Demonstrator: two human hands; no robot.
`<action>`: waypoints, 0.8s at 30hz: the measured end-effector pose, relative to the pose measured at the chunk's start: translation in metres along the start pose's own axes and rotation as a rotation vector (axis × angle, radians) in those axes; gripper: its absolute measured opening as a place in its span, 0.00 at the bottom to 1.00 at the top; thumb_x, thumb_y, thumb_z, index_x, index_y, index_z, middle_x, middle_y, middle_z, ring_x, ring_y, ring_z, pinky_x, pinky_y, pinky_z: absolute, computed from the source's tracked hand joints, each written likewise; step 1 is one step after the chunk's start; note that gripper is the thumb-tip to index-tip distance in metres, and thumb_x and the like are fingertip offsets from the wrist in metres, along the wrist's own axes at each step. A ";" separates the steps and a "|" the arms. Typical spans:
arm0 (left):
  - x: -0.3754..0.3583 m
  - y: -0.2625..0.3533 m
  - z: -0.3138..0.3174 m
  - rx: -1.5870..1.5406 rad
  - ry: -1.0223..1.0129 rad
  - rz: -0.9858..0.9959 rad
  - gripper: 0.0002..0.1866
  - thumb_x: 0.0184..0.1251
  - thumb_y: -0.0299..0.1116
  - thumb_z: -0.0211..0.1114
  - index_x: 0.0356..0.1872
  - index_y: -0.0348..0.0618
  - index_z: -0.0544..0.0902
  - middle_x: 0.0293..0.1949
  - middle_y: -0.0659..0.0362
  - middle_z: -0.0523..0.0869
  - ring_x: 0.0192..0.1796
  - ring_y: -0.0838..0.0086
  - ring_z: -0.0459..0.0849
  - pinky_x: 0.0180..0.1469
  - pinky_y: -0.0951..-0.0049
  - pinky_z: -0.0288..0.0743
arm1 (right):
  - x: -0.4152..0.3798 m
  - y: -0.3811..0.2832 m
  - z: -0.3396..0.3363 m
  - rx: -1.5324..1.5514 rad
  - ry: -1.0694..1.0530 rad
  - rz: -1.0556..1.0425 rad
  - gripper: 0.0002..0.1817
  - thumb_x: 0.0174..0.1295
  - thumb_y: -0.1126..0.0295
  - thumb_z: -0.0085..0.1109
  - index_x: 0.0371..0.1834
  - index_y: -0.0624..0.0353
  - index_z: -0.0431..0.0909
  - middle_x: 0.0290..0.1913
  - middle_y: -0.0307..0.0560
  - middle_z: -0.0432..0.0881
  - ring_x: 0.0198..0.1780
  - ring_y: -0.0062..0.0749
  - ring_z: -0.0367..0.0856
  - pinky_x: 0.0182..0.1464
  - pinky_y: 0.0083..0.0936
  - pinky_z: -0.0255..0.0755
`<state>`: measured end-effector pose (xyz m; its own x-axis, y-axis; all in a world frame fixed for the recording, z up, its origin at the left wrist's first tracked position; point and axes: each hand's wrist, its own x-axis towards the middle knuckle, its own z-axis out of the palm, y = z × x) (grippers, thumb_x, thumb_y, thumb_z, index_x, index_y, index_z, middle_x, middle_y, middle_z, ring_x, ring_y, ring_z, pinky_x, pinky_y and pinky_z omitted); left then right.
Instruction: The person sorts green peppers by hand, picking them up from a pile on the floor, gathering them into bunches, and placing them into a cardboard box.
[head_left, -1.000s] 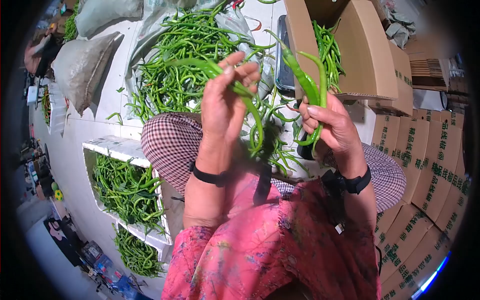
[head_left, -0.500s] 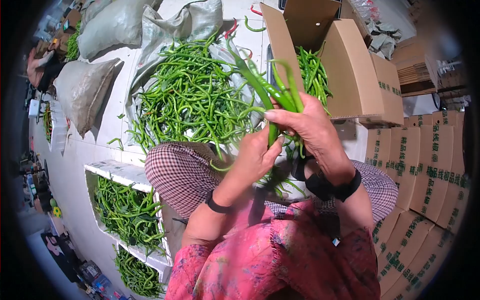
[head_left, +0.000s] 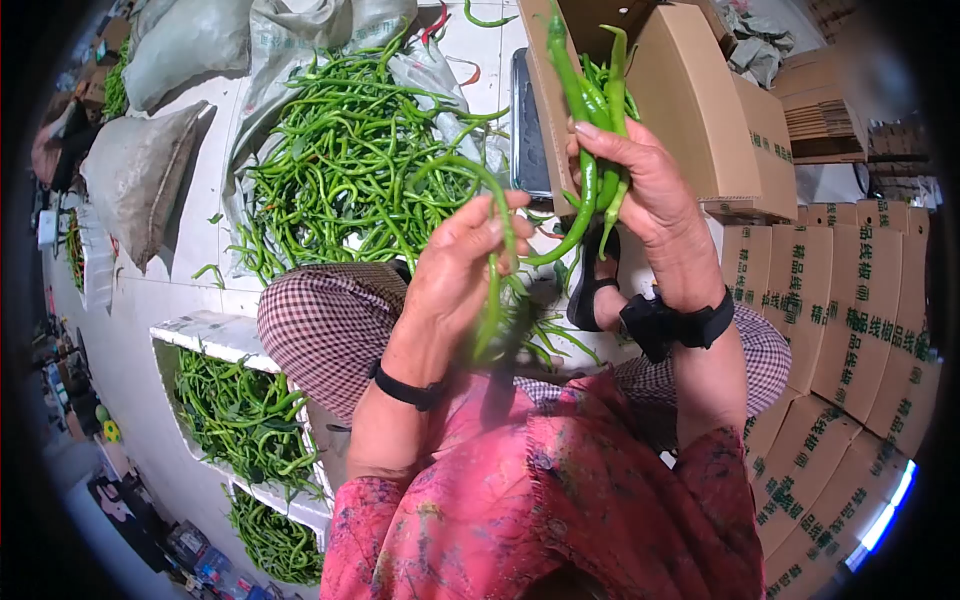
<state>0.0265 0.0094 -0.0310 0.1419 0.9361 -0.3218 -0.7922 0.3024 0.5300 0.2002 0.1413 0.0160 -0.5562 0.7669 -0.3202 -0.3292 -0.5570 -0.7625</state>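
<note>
My right hand (head_left: 655,190) is closed around a small bunch of long green chili peppers (head_left: 566,80), their ends sticking out above and below the fingers. To its left, my left hand (head_left: 450,260) pinches a single curved green chili (head_left: 488,178), one end arching up over the fingers and the other hanging blurred below. A gap separates the two hands. Beyond my left hand, a large heap of green chilies (head_left: 340,170) lies on an opened woven sack (head_left: 425,70). The open cardboard carton (head_left: 695,100) stands behind my right hand, with chilies partly visible inside.
A dark flat tray-like object (head_left: 530,135) lies beside the carton. White foam boxes (head_left: 215,328) of chilies stand at lower left. Full sacks (head_left: 148,180) rest at upper left. Printed cartons (head_left: 790,265) are stacked on the right. Loose chilies (head_left: 565,340) lie between my legs.
My hands have moved apart: the left drew down and left with one chili, while the right shifted up and right with the bunch. The view has also shifted slightly.
</note>
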 end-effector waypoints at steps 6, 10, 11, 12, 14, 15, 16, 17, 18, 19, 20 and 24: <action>0.001 0.006 0.004 -0.059 0.035 0.039 0.21 0.67 0.24 0.55 0.60 0.30 0.70 0.41 0.52 0.82 0.36 0.74 0.78 0.30 0.84 0.69 | -0.005 0.007 0.012 -0.075 0.088 0.080 0.15 0.63 0.69 0.64 0.49 0.63 0.75 0.38 0.43 0.82 0.38 0.27 0.82 0.41 0.24 0.78; 0.004 0.006 0.000 0.065 0.219 0.122 0.19 0.69 0.24 0.53 0.60 0.30 0.70 0.42 0.52 0.82 0.36 0.77 0.76 0.26 0.86 0.64 | -0.003 0.014 0.006 -0.050 -0.040 0.115 0.16 0.63 0.68 0.64 0.49 0.64 0.74 0.37 0.43 0.81 0.34 0.24 0.80 0.40 0.22 0.78; 0.005 0.007 -0.002 0.099 0.312 0.177 0.19 0.69 0.25 0.53 0.60 0.30 0.70 0.42 0.53 0.81 0.37 0.77 0.76 0.26 0.87 0.64 | -0.004 0.013 0.006 -0.048 -0.042 0.117 0.16 0.63 0.68 0.64 0.49 0.64 0.74 0.37 0.43 0.81 0.34 0.24 0.80 0.40 0.22 0.78; 0.006 0.011 -0.007 0.048 0.316 0.208 0.20 0.69 0.27 0.54 0.60 0.32 0.69 0.43 0.54 0.81 0.37 0.79 0.76 0.28 0.86 0.64 | -0.006 0.012 0.009 -0.118 -0.065 0.107 0.16 0.63 0.67 0.64 0.49 0.64 0.74 0.36 0.43 0.81 0.35 0.23 0.80 0.40 0.21 0.77; 0.006 0.017 -0.019 -0.267 0.186 0.274 0.18 0.73 0.29 0.53 0.61 0.33 0.69 0.40 0.56 0.79 0.36 0.78 0.75 0.26 0.85 0.65 | -0.012 0.014 0.016 -0.232 -0.052 0.124 0.18 0.63 0.65 0.64 0.51 0.64 0.74 0.37 0.41 0.80 0.36 0.21 0.80 0.39 0.18 0.77; 0.007 0.019 -0.023 -0.429 0.108 0.295 0.18 0.75 0.30 0.52 0.61 0.33 0.70 0.40 0.56 0.80 0.37 0.77 0.75 0.26 0.85 0.66 | -0.016 0.019 0.020 -0.227 -0.054 0.133 0.18 0.63 0.65 0.64 0.51 0.64 0.74 0.37 0.41 0.80 0.36 0.21 0.80 0.39 0.18 0.77; 0.007 0.020 -0.025 -0.501 0.063 0.326 0.16 0.76 0.30 0.51 0.60 0.34 0.71 0.39 0.56 0.79 0.36 0.76 0.75 0.26 0.83 0.66 | -0.020 0.022 0.024 -0.246 -0.081 0.178 0.20 0.63 0.64 0.64 0.52 0.64 0.73 0.38 0.42 0.80 0.36 0.21 0.80 0.40 0.18 0.77; 0.008 0.021 -0.029 -0.507 0.036 0.344 0.16 0.77 0.31 0.50 0.59 0.33 0.71 0.38 0.56 0.78 0.36 0.75 0.74 0.26 0.83 0.66 | -0.022 0.026 0.028 -0.267 -0.107 0.219 0.21 0.63 0.63 0.64 0.54 0.64 0.72 0.39 0.42 0.80 0.36 0.21 0.80 0.40 0.19 0.77; 0.008 0.022 -0.030 -0.502 0.063 0.349 0.15 0.77 0.31 0.49 0.58 0.34 0.72 0.38 0.56 0.78 0.36 0.74 0.74 0.27 0.82 0.66 | -0.023 0.032 0.030 -0.276 -0.135 0.243 0.25 0.62 0.63 0.64 0.58 0.64 0.71 0.42 0.43 0.80 0.38 0.20 0.80 0.43 0.18 0.76; 0.007 0.022 -0.031 -0.498 0.091 0.352 0.15 0.77 0.31 0.49 0.57 0.34 0.72 0.38 0.56 0.78 0.36 0.74 0.74 0.27 0.80 0.67 | -0.024 0.038 0.030 -0.275 -0.134 0.247 0.25 0.62 0.63 0.64 0.58 0.64 0.71 0.42 0.43 0.80 0.38 0.20 0.80 0.43 0.18 0.76; 0.007 0.021 -0.032 -0.499 0.095 0.348 0.15 0.77 0.31 0.49 0.57 0.34 0.72 0.38 0.56 0.78 0.36 0.74 0.74 0.27 0.80 0.67 | -0.025 0.045 0.031 -0.299 -0.182 0.217 0.26 0.61 0.65 0.65 0.60 0.63 0.70 0.43 0.42 0.80 0.40 0.20 0.79 0.44 0.18 0.75; 0.009 0.022 -0.023 -0.464 0.233 0.409 0.13 0.76 0.31 0.49 0.52 0.34 0.75 0.37 0.57 0.77 0.36 0.74 0.74 0.31 0.78 0.69 | -0.032 0.062 0.049 -0.413 -0.258 0.108 0.29 0.56 0.72 0.67 0.63 0.61 0.70 0.47 0.37 0.79 0.46 0.21 0.77 0.50 0.19 0.72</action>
<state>-0.0029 0.0200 -0.0400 -0.3156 0.8800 -0.3551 -0.9360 -0.2271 0.2690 0.1601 0.0668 0.0062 -0.7584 0.5787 -0.3000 0.0418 -0.4161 -0.9084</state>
